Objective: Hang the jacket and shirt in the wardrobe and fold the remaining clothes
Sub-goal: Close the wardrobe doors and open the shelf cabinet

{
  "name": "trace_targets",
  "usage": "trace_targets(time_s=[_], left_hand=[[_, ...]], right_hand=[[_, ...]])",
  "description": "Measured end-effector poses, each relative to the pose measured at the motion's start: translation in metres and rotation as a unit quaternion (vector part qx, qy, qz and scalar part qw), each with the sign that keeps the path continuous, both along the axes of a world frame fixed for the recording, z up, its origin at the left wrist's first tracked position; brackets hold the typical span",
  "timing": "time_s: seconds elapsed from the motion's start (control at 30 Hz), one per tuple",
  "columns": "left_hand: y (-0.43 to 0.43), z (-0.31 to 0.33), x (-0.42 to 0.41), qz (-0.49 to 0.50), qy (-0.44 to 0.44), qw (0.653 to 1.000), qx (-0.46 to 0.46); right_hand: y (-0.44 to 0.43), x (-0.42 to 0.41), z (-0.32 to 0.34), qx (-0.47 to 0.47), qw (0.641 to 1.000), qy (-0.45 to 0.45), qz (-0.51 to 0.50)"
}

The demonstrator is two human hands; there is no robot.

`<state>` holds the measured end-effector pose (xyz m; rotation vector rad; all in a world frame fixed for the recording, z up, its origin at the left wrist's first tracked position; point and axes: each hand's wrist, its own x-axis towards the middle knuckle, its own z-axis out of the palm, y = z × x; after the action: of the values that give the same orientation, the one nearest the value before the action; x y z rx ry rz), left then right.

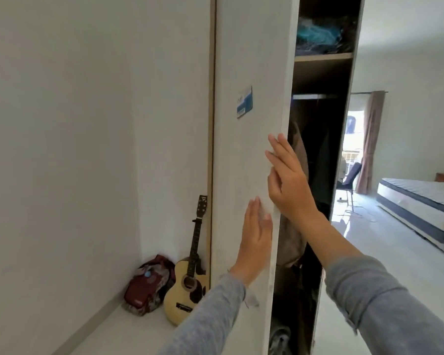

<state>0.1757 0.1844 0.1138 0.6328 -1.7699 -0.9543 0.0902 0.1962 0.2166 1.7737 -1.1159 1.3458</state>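
The white wardrobe door [246,155] stands partly open in front of me. My left hand [255,237] lies flat against the door's outer face near its free edge, fingers straight. My right hand [287,180] rests on that same edge higher up, fingers extended along it. Through the gap I see the dark wardrobe interior [321,80] with a hanging rail [315,96]. A beige garment [295,196] hangs there beside a dark one [323,170]. More cloth [280,336] lies at the bottom, mostly hidden. Both arms wear grey sleeves.
A shelf [323,57] above the rail holds blue-green bundled fabric [315,34]. A small guitar [187,275] and a red bag [149,283] lean in the corner at left. A bed [420,201], a chair [349,180] and a curtain [372,142] are at right.
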Motion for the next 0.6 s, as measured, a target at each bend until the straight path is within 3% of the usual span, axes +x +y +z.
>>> trace_targets(time_s=[0.23,0.6], left_hand=[[-0.042,0.001,-0.078,0.016,-0.063,0.990,-0.123],[-0.141,0.028,-0.155,0.151,-0.129,0.930,-0.311]], right_hand=[[-0.014,-0.093,-0.006,0.009,0.998,-0.037,-0.053],[-0.063,-0.194,-0.010,0.005,0.976,0.016,-0.219]])
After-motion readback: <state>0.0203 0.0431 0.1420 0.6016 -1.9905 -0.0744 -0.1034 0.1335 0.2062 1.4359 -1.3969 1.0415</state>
